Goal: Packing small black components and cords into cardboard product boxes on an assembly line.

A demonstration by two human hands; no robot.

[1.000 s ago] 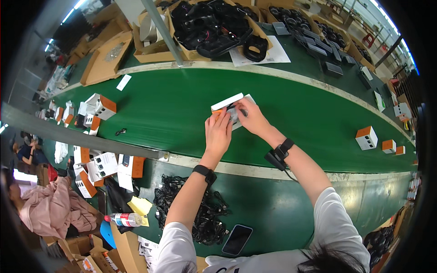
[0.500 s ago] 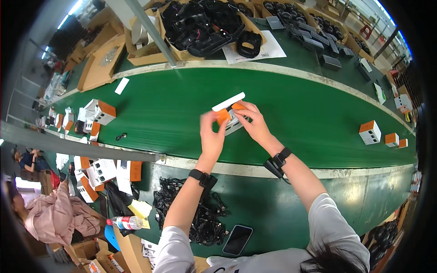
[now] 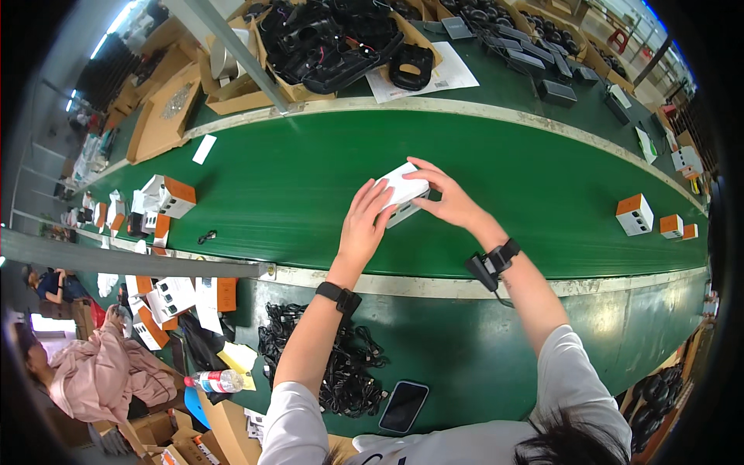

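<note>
A small white carton (image 3: 403, 186) sits on the green conveyor belt in front of me, its white lid lying over the top. My left hand (image 3: 362, 225) holds its left side, fingers stretched along the lid's edge. From the right, my right hand (image 3: 449, 203) grips the same carton, with fingers over the far edge of the lid and the thumb at the near side. The contents are hidden under the lid. Black straps with small devices circle both wrists.
White-and-orange cartons stand on the belt (image 3: 310, 155), one group left and a few right (image 3: 635, 215). A pile of black cables (image 3: 333, 364) and a phone (image 3: 404, 407) lie on the near table. A person in pink (image 3: 108, 364) sits at left.
The lid, raised with orange flaps showing beneath it, is now down over the carton. My hands have shifted from the flaps to the lid and sides.
</note>
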